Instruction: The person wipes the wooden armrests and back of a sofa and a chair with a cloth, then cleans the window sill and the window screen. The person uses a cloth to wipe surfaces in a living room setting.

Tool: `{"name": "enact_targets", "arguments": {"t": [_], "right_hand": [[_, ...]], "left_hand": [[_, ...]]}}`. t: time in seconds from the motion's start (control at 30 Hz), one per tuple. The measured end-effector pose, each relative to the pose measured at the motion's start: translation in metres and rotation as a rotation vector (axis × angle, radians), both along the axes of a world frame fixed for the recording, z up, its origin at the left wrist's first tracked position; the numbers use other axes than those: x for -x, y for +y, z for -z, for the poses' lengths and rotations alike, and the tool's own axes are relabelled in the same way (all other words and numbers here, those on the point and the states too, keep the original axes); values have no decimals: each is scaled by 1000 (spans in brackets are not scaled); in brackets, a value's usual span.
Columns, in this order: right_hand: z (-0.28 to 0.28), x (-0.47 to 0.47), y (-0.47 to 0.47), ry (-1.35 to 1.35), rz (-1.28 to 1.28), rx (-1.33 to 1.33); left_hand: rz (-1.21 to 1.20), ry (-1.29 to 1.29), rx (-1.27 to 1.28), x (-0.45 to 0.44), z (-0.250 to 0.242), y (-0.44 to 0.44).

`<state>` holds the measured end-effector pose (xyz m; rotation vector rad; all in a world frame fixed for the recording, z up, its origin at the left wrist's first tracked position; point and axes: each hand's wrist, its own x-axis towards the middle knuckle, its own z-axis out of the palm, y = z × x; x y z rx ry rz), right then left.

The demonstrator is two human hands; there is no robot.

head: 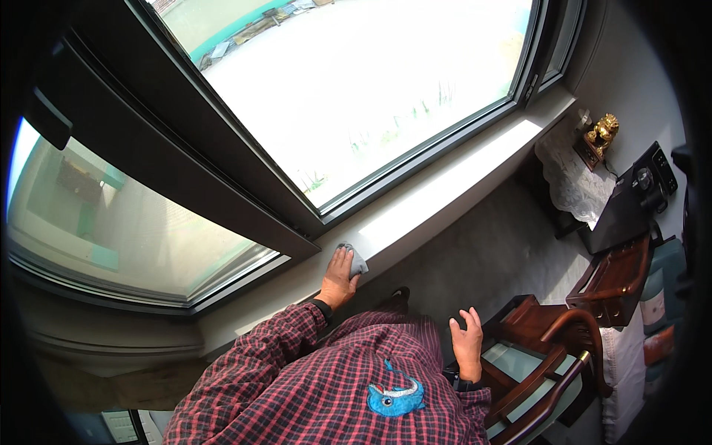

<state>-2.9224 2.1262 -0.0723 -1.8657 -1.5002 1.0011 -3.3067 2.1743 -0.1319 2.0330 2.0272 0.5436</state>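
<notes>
My left hand (337, 279) presses a folded grey cloth (357, 263) against the white windowsill (434, 186), near the corner of the open casement. Part of the cloth is hidden under my palm and fingers. Out over the floor, my right hand (468, 340) hangs in the air with its fingers apart and slightly bent, and nothing shows in it. Beside that hand stands a dark wooden armchair (528, 384). The dark-framed window sash (183, 183) is swung inward on the left, and bright sunlight falls across the sill.
The main window frame (423, 149) runs along the sill. At the right, a table with a white lace cloth (578, 178) bears a golden figurine (603, 133). A black appliance (645, 178) and a dark wooden cabinet (612, 278) stand nearby. Below lies a grey floor (461, 250).
</notes>
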Motion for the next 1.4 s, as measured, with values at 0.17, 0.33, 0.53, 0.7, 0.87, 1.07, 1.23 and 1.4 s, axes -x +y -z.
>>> {"name": "enact_targets", "arguments": {"t": [0.17, 0.33, 0.53, 0.7, 0.87, 1.07, 1.23, 1.4], "right_hand": [[-3, -11, 34, -73, -23, 24], [-8, -30, 65, -99, 9, 66], [-5, -16, 111, -257, -182, -69], [-20, 2, 149, -166, -266, -41], [-23, -24, 177, -167, -243, -30], [-8, -75, 218, -165, -288, -4], [-20, -134, 272, -166, -338, -4], [-20, -199, 313, -168, -269, -132]], "left_hand": [[29, -66, 59, 24, -5, 15], [-104, -87, 130, 20, -15, -5], [-48, -114, 90, -30, -17, 79], [46, -103, 63, -52, -25, 129], [-93, -127, 179, -34, -36, 97], [-192, -12, 220, -75, -23, 122], [0, 59, 187, -155, -19, 242], [91, 53, 165, -202, -14, 310]]}}
